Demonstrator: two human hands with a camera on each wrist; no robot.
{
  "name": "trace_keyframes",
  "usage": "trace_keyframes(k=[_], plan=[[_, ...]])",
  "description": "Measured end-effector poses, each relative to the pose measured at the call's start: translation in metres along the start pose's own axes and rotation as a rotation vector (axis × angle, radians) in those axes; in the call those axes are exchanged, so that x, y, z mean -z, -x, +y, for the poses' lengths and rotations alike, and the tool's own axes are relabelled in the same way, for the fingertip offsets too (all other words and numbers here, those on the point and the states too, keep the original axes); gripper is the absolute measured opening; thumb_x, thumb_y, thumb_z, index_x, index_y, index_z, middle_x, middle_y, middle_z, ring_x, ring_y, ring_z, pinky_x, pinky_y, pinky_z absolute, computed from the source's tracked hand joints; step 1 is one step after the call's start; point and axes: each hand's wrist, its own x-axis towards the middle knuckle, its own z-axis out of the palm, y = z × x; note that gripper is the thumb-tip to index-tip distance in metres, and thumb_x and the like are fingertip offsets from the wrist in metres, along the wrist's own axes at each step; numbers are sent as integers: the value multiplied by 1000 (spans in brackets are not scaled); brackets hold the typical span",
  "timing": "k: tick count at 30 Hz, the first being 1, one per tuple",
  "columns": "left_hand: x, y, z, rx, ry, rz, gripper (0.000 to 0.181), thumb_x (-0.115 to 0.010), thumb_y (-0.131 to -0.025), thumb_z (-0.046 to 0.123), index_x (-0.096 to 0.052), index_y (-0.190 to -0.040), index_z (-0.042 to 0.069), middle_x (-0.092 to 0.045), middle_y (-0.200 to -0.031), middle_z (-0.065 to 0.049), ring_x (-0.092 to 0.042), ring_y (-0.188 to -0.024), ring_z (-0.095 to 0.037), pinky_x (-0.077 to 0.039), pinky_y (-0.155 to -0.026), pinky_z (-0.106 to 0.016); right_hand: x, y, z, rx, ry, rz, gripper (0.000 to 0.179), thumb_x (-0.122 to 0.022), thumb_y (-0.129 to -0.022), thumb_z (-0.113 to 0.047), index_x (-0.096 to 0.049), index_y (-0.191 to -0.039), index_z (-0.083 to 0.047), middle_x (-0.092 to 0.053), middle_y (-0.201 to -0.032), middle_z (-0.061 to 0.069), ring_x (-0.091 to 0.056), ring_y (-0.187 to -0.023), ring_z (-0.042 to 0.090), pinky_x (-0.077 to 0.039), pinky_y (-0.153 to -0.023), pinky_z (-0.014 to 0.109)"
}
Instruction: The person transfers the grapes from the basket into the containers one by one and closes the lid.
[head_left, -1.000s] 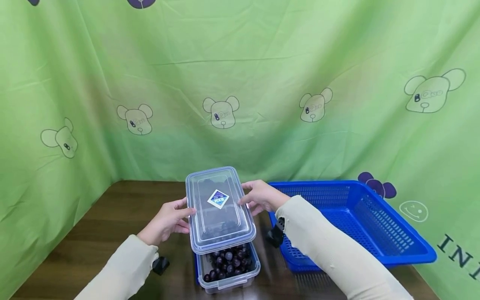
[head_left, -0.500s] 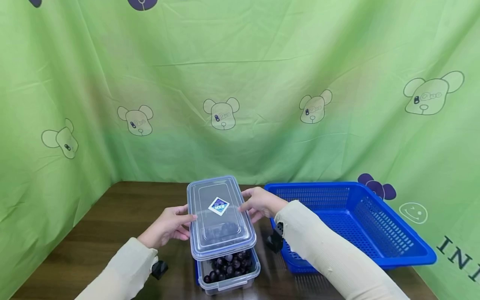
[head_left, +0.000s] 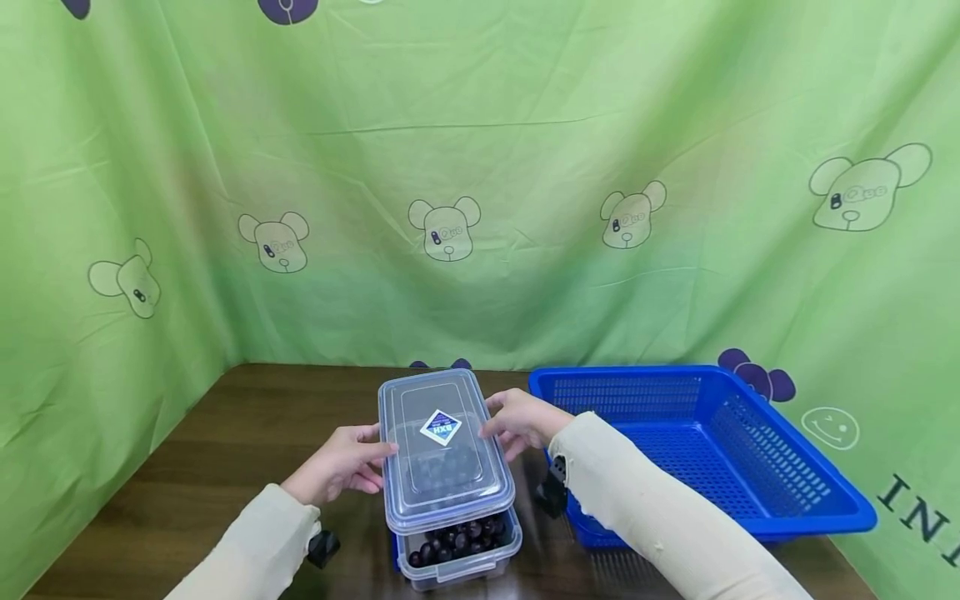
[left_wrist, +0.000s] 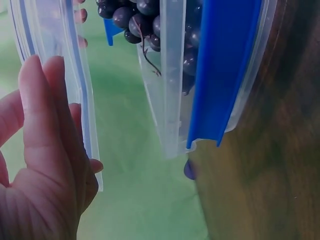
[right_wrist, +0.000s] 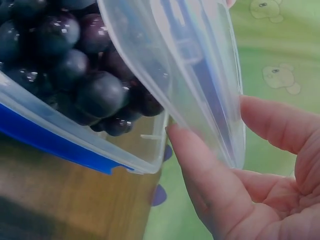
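A clear plastic lid (head_left: 442,479) with a blue-and-white sticker hangs tilted just above a clear food container (head_left: 465,572). Dark grapes (head_left: 450,546) fill the container and show past the lid's near edge. My left hand (head_left: 345,462) grips the lid's left edge, thumb on top and fingers beneath. On the opposite edge, my right hand (head_left: 525,421) pinches the lid between thumb and fingers. In the left wrist view a gap separates the lid (left_wrist: 65,65) from the container's rim; a blue side clip (left_wrist: 225,65) hangs down. Grapes (right_wrist: 100,92) lie close under the lid in the right wrist view.
A blue perforated basket (head_left: 817,527) stands to the right on the brown wooden table (head_left: 187,500), close to my right forearm. Behind the table hangs a green curtain (head_left: 525,292) with bear drawings.
Both hands have lowered the lid and brought it nearer, so it covers more of the grapes. The container and the blue basket have stayed in place.
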Motion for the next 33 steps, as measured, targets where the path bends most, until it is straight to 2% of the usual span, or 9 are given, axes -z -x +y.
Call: trace_keyframes(k=[11,25,33], plan=[[-8,1,-12,15,-20,-3,66,-61,-90,7,-27,-142,-16,-58,-67,-7,-57,-44,-10,-50,-46,-23,-6,0,10,-48,21,0,54,-63,-84,8,-43,-133,10,-67,-74,14,-64,-59,19,-51,-44,27],[-11,1,-14,60,-66,-34,62,-60,-93,9,-29,-141,-16,-60,-70,-10,-58,-45,-10,-51,-46,-23,-10,-2,18,-64,73,29,56,-66,-79,8,-45,-131,12,-66,-74,14,-62,-60,20,-54,-51,31],[-13,2,-18,58,-73,-47,58,-59,-93,9,-33,-139,-15,-58,-70,-11,-57,-45,-10,-50,-46,-22,-11,1,20,-74,98,31,54,-66,-80,8,-46,-130,12,-64,-74,13,-59,-58,19,-55,-53,33]])
